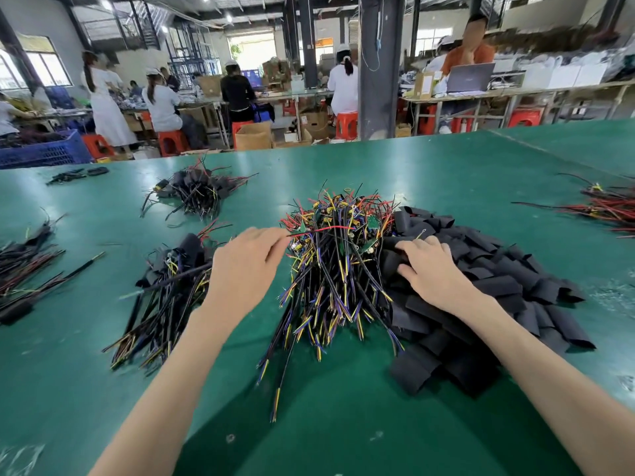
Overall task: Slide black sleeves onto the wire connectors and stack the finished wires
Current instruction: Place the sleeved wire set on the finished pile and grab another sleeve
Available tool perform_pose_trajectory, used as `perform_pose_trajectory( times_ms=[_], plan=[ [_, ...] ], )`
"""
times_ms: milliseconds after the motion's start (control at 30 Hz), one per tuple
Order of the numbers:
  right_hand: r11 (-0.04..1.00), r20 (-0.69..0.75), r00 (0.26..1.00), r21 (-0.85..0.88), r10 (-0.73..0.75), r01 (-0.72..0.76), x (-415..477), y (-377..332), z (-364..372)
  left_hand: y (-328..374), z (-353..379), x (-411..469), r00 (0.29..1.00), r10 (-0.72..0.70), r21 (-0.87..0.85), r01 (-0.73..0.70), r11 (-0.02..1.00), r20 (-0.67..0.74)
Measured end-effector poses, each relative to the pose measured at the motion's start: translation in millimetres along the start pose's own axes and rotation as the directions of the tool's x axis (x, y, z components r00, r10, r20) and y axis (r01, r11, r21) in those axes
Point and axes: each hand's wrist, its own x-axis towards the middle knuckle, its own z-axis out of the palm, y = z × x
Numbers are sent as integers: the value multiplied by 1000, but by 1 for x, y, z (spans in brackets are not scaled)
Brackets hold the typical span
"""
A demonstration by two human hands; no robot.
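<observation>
Wire heap: multicoloured; your left fingers pinch a red wire.
Sleeves: black, flattened; right fingers atop, grip unclear.

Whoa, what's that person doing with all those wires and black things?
A person works at a green table. Their left hand pinches a red wire at the middle wire pile, and their right hand rests on the heap of black sleeves. A stack of sleeved wires lies on the left.
</observation>
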Motion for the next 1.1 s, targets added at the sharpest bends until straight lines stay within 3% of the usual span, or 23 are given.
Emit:
perform_pose_trajectory(
  times_ms=[133, 233, 300, 367, 433, 500, 600, 733, 1100],
  plan=[
    [1000, -118, 993, -1, 23, -24, 0, -2, -10, -3, 10, -9, 992, -40, -146, 23, 989, -117],
    [993, -172, 980, -34, 103, -110, 0, 4, -19, -3, 13, -14, 989, -53, -211, 23, 977, -135],
    [988, -242, 958, 35, 156, -152, -1, 7, -25, -2, 16, -17, 988, -54, -231, 19, 973, -147],
    [970, -330, 929, 224, 168, -96, -3, 2, -35, -1, 16, -18, 984, -47, -253, 3, 967, -170],
    [933, -394, 915, 355, 84, 67, -7, -11, -45, 1, 17, -20, 979, -38, -276, -18, 961, -199],
    [903, -412, 911, 379, -32, 204, -13, -28, -49, 4, 17, -21, 974, -33, -298, -37, 954, -225],
    [869, -375, 918, 403, -130, 287, -20, -45, -49, 6, 17, -24, 970, -27, -304, -50, 951, -243],
    [855, -371, 913, 404, -171, 325, -25, -52, -50, 6, 18, -25, 966, -10, -297, -69, 952, -257],
    [835, -449, 888, 450, -95, 317, -22, -48, -51, 6, 21, -25, 973, 61, -222, -112, 969, -223]
  ],
)
